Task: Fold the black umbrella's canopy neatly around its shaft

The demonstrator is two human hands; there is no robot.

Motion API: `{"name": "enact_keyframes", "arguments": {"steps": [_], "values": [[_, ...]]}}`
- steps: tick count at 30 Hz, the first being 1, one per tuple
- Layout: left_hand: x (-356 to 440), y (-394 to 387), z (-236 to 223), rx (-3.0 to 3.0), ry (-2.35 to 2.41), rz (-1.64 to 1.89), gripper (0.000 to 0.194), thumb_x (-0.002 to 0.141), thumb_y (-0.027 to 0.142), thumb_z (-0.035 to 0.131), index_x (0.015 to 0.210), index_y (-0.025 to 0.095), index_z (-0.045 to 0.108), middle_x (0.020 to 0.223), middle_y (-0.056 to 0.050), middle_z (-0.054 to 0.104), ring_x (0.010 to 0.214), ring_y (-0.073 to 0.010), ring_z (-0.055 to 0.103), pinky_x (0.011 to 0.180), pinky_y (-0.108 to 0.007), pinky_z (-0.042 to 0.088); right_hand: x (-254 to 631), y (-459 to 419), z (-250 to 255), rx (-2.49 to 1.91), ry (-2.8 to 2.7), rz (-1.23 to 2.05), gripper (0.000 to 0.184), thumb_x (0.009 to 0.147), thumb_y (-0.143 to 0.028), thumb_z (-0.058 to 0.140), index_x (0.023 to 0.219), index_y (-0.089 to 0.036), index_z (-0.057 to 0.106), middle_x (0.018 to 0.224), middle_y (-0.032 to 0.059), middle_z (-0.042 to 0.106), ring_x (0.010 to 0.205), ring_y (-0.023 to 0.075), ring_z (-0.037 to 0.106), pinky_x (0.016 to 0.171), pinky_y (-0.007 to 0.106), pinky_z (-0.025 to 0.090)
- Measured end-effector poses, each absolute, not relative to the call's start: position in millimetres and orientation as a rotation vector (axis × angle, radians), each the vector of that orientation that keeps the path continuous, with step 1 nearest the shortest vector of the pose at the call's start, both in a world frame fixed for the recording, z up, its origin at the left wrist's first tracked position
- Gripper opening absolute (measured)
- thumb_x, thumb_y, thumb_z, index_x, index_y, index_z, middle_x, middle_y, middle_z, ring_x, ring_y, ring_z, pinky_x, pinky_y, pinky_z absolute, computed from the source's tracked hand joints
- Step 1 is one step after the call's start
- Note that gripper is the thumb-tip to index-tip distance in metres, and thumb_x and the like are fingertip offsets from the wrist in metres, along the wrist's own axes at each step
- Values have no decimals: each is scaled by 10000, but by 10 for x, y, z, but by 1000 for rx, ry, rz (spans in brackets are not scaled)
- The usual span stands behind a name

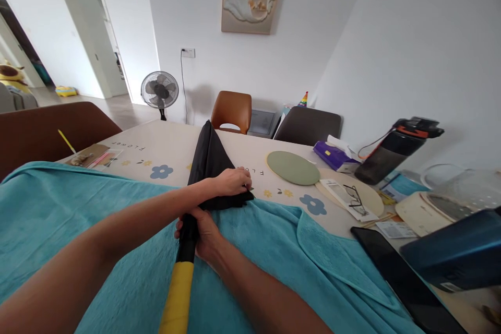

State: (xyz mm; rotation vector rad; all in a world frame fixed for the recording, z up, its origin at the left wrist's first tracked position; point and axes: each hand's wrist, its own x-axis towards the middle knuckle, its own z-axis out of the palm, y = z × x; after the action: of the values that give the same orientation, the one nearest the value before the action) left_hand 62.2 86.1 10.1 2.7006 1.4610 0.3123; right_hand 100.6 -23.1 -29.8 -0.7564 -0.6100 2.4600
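Observation:
A folded black umbrella (200, 159) lies lengthwise in front of me, its tip pointing away across the table and its yellow-wrapped handle (178, 292) toward me. My right hand (205, 232) is closed around the black section just above the yellow wrap. Crossing over it, my left hand (233, 181) has curled fingers on a loose flap of the black fabric, which spreads to the right of the shaft. The left fingertips are partly hidden. Beneath both hands a teal towel (129, 271) covers the near part of the table.
On the right are a green oval mat (293, 168), a purple tissue pack (335, 155), glasses (354, 201), a black tablet-like slab (403, 276), a dark bottle (395, 151) and a blue container (457, 253). Pencils (104, 158) lie at left. Chairs (230, 109) and a fan (159, 90) stand beyond.

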Motion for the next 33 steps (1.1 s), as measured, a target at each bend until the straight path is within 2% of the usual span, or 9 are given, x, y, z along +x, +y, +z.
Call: {"name": "enact_keyframes", "arguments": {"steps": [7, 12, 16, 18, 21, 24, 33], "values": [[352, 627, 389, 2431, 1540, 1058, 160, 752, 142, 442, 802, 178, 590, 890, -5, 613, 795, -114, 566, 728, -227, 442, 1004, -217, -310, -782, -614, 2491, 106, 657, -198, 603, 679, -124, 530, 556, -11, 529, 448, 90, 489, 396, 224, 432], [-24, 330, 537, 1758, 1498, 1444, 164, 743, 165, 406, 871, 173, 510, 844, -3, 603, 497, -52, 509, 451, -180, 441, 998, -209, -313, -774, -607, 2516, 135, 651, -219, 619, 692, -132, 524, 565, -21, 528, 448, 78, 484, 402, 212, 425], [-427, 45, 504, 1407, 1463, 1737, 109, 693, 193, 468, 794, 157, 452, 729, 9, 568, 542, -85, 538, 448, -219, 481, 999, -214, -286, -803, -591, 2518, 144, 661, -228, 618, 700, -121, 530, 578, -19, 528, 450, 74, 485, 396, 211, 424], [-627, -92, 420, 1329, 1520, 1779, 143, 666, 196, 492, 801, 155, 467, 654, 31, 535, 537, -97, 541, 460, -247, 495, 1002, -216, -279, -813, -592, 2517, 162, 661, -239, 626, 714, -120, 531, 585, -19, 530, 454, 76, 492, 402, 213, 431], [-871, -232, 222, 1324, 1652, 1651, 178, 650, 184, 475, 815, 148, 528, 588, 45, 509, 503, -97, 539, 485, -249, 496, 1005, -213, -282, -803, -582, 2516, 194, 659, -254, 642, 740, -122, 526, 601, -18, 535, 458, 76, 498, 409, 215, 439], [-1021, -269, 33, 1320, 1786, 1514, 141, 629, 170, 450, 718, 146, 557, 534, 46, 503, 473, -90, 534, 481, -219, 472, 1006, -209, -292, -776, -567, 2521, 205, 675, -273, 640, 755, -127, 520, 616, -14, 537, 461, 77, 496, 404, 216, 439], [-1095, -283, 45, 972, 1481, 1786, 83, 583, 184, 478, 600, 123, 531, 586, -3, 567, 561, -118, 550, 538, -267, 503, 1011, -204, -281, -745, -581, 2529, 270, 666, -336, 665, 759, -127, 522, 623, -21, 525, 456, 67, 483, 400, 207, 424]]}}
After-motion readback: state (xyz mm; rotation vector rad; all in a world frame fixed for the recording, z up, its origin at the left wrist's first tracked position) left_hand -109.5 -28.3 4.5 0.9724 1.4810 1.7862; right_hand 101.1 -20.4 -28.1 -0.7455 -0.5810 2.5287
